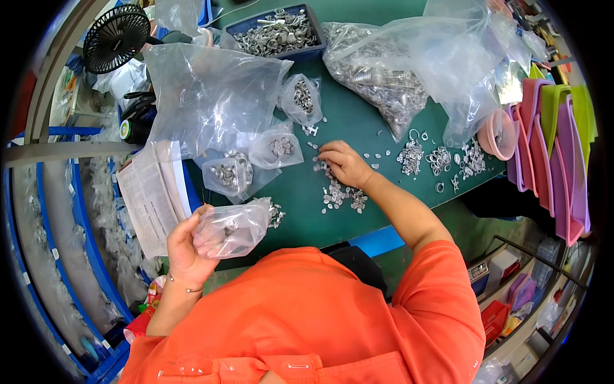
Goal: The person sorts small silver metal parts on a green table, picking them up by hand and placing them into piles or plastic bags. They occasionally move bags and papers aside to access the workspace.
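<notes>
My left hand (187, 246) grips a clear plastic bag (233, 232) by its side, with a few small metal pieces inside it. Beyond the bag, my right hand (344, 164) rests over the green table with fingers curled onto small metal pieces (318, 166); its fingertips are partly hidden. A loose pile of flat oval metal pieces (336, 193) lies just nearer to me than that hand. Small silvery parts (275, 216) sit next to the held bag. Farther off stand three opened bags of metal parts (227, 174), (279, 147), (302, 99).
A blue bin (313, 51) full of metal parts stands at the back, beside a large clear sack (377, 70) of parts. More metal piles (410, 158) lie right. Stacked coloured baskets (553, 141) hang over the right edge. A black fan (116, 40) and newspaper (150, 198) are left.
</notes>
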`<state>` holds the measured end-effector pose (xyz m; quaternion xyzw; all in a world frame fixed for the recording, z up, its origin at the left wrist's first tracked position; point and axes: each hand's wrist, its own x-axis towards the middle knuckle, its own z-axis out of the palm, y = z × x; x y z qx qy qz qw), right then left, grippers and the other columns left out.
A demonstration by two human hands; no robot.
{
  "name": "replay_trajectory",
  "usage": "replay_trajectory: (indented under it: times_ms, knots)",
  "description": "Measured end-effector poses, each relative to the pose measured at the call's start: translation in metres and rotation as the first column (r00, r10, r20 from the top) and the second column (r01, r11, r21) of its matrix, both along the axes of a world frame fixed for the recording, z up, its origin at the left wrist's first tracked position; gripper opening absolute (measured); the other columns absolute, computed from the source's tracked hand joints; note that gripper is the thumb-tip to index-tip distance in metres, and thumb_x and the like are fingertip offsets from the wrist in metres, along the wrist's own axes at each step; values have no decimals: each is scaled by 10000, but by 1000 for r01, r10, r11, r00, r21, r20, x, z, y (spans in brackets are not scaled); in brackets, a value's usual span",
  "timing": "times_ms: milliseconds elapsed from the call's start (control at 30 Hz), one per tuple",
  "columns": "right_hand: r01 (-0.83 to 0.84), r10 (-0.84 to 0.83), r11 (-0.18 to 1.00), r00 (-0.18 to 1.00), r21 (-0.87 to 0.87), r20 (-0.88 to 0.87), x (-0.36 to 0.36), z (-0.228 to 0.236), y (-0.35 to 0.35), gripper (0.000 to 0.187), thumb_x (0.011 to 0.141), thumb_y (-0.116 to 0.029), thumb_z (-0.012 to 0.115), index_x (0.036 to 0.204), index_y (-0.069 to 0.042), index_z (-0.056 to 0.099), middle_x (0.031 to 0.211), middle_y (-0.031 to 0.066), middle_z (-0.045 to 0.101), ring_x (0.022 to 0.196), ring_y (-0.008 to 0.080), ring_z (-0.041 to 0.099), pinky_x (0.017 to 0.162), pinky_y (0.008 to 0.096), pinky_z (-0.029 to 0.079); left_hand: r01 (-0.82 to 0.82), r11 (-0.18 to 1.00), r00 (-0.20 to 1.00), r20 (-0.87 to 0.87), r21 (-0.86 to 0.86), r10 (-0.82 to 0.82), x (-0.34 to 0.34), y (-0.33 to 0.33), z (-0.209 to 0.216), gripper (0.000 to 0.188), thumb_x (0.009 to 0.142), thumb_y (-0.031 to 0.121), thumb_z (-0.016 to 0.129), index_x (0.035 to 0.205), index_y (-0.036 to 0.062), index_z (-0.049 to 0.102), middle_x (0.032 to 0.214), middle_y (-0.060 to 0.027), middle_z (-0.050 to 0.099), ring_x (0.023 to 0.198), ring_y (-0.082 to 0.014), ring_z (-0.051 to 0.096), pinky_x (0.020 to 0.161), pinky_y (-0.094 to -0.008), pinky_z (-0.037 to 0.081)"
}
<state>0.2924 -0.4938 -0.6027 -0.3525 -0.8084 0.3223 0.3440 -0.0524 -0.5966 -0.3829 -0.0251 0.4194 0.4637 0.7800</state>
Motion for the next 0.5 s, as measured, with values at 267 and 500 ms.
replay_trajectory:
  times_ms: [267, 500]
  knots:
    - [289, -297, 950, 953, 114, 58, -51, -5, 45, 186, 747, -83, 662, 931, -63, 682, 1060, 111, 585, 1029, 338, 536, 904, 414, 443, 26, 998, 997, -69, -53, -30, 43, 17, 13, 260, 872, 203, 526, 1033, 15, 604, 625, -8, 473, 476, -113, 385, 460, -262, 351]
    - [-117, 121, 984, 992, -132, 26, 7, 2, -28, 178, 737, 13, 586, 888, -25, 673, 1041, 120, 611, 1019, 330, 554, 899, 403, 459, 68, 995, 997, -39, -71, -71, 43, 13, 1, 265, 856, 170, 554, 1068, 13, 584, 711, -44, 545, 524, -130, 457, 511, -261, 398]
